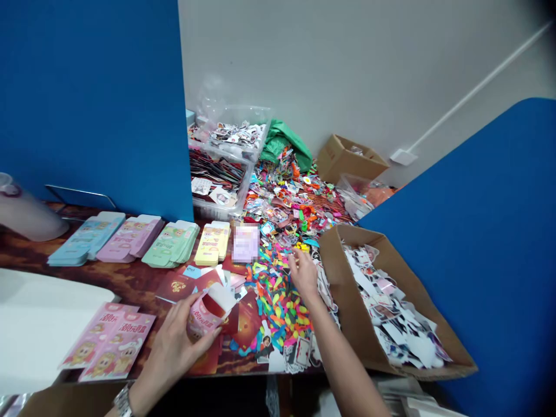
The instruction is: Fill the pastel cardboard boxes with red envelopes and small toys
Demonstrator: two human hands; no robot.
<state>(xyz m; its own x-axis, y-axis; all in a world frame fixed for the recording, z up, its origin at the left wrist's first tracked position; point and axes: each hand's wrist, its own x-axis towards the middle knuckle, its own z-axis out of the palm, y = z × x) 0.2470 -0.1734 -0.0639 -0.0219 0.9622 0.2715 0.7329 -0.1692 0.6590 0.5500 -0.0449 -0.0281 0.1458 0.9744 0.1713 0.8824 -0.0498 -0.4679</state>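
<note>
My left hand is wrapped round a small pink cardboard box, whose top flap stands up and whose mouth is open. Farther right, my right hand hovers at the upper edge of a spread of small bright rubbery pieces that look like uninflated balloons. Its fingers are pinched together; what is between them, if anything, is too small to make out. Just beyond them are yellow trinkets. Red printed cards lie between the hands.
Flattened pink boxes lie at the front left. Stacks of blue, purple, green and yellow boxes line the back. A carton of paper cutouts stands right; clear bins and blue partitions bound the table.
</note>
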